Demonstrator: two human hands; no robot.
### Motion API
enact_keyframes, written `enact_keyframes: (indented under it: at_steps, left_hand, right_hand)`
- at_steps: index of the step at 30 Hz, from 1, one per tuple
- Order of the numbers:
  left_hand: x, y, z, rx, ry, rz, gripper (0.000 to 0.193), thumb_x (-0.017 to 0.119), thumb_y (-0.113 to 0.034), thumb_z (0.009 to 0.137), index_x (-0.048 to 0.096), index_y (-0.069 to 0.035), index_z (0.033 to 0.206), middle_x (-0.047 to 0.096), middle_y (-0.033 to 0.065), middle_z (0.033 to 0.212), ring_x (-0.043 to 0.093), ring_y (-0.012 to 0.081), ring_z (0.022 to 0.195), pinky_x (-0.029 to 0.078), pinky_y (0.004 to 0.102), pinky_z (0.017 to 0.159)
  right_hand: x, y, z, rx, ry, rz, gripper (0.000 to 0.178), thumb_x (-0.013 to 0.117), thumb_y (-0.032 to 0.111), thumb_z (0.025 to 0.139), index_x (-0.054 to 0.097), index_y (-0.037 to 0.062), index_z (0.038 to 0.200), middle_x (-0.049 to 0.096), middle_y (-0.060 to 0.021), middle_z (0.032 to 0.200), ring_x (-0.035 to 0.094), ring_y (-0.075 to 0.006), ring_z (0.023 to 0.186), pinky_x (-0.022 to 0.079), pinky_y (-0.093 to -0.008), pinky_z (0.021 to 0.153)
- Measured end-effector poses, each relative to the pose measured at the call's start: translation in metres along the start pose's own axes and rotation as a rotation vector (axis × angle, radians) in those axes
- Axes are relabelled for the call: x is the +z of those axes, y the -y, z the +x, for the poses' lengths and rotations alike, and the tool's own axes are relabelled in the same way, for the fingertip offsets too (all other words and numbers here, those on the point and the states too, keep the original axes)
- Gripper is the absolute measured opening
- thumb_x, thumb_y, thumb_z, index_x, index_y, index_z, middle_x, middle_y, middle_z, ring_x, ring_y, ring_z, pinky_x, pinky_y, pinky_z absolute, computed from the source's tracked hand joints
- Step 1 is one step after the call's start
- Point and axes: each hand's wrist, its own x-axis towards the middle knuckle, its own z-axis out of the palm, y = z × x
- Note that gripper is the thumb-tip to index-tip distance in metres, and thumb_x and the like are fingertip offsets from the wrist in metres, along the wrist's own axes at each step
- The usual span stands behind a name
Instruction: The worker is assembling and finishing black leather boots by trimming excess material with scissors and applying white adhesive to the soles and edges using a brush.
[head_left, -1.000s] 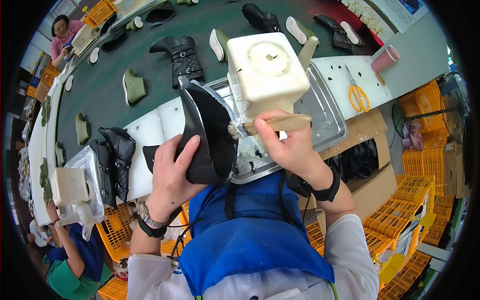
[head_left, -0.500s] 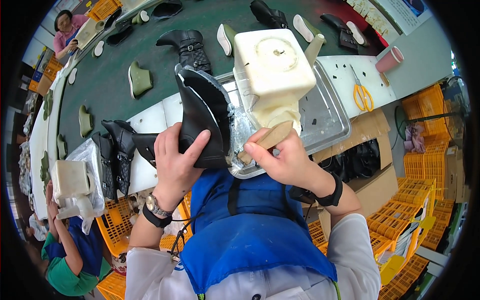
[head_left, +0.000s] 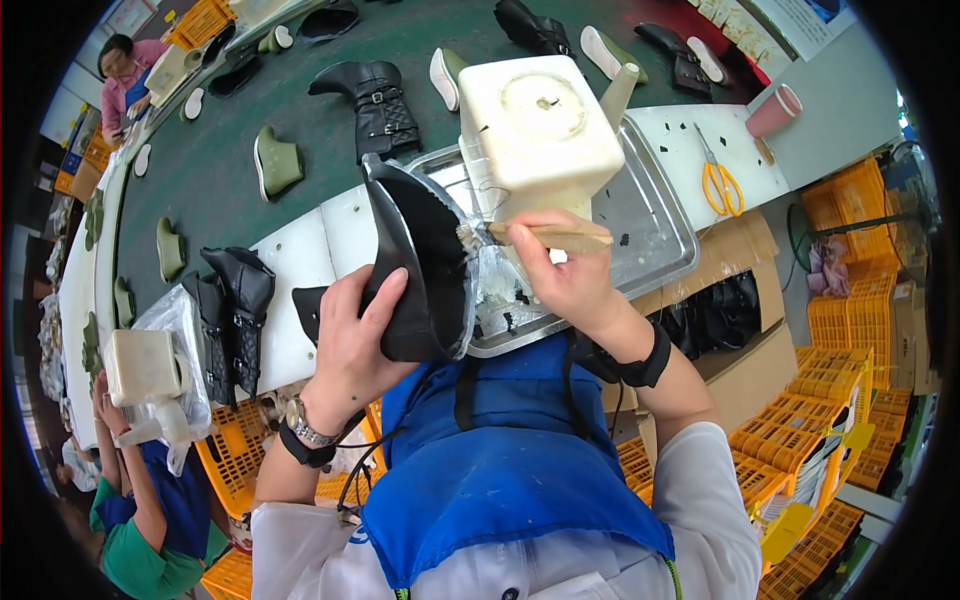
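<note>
My left hand [head_left: 355, 335] grips a black boot [head_left: 400, 290] by its outer side, the shaft's wide opening turned toward my right hand. A pale edge runs along the opening. In my right hand [head_left: 570, 270] is a brush [head_left: 560, 237] with a flat wooden handle; its bristles meet the edge of the boot's opening. Under and beside them lies a metal tray [head_left: 685, 235] with whitish residue and dark scraps. On the tray stands a large cream plastic container [head_left: 545, 125] with a spout.
Orange-handled scissors [head_left: 720, 185] and a pink cup [head_left: 775, 110] are at the right. Black boots [head_left: 245, 315] stand left; green boots [head_left: 277, 162] sit on the green belt [head_left: 220, 170]. A co-worker in green [head_left: 150, 530] is at lower left, another person [head_left: 122, 80] at far left. Orange crates [head_left: 800, 410] line the right.
My right hand has swung the brush up and left, from near the tray's front to the boot's rim. The boot has turned, its opening now facing more to the right.
</note>
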Motion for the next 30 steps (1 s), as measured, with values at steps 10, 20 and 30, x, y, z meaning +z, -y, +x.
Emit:
enact_keyframes:
  at_steps: [10,20,30]
  left_hand:
    - [-0.040,0.068,-0.028,-0.665,0.506,-1.442,0.105,0.082,-0.036,0.053,0.026,0.003,0.133,0.040,0.0164,0.130,0.041,0.0252,0.119,0.034,0.0345,0.098]
    - [-0.010,0.016,-0.039,-0.786,0.477,-1.675,0.097,0.073,-0.054,0.059,0.036,0.003,0.127,0.051,0.0184,0.115,0.052,0.0284,0.103,0.041,0.0385,0.092]
    - [0.000,0.007,-0.039,-0.717,0.503,-1.772,0.095,0.071,-0.056,0.060,0.037,0.004,0.126,0.051,0.0181,0.112,0.052,0.0283,0.101,0.041,0.0392,0.090]
  right_hand:
    - [-0.061,0.007,0.050,0.474,-0.044,0.429,0.021,0.054,0.021,0.088,0.062,0.0012,0.087,0.055,-0.0004,0.064,0.047,-0.0045,0.053,0.037,-0.0184,0.049]
    - [-0.015,0.042,0.055,0.547,0.443,0.520,0.019,0.052,0.018,0.089,0.061,0.0005,0.093,0.060,-0.0032,0.074,0.054,-0.0056,0.062,0.044,-0.0182,0.055]
    - [0.006,0.041,0.045,0.289,0.606,0.358,0.012,0.057,0.012,0.084,0.061,0.0020,0.088,0.060,-0.0015,0.073,0.054,-0.0064,0.062,0.044,-0.0201,0.057]
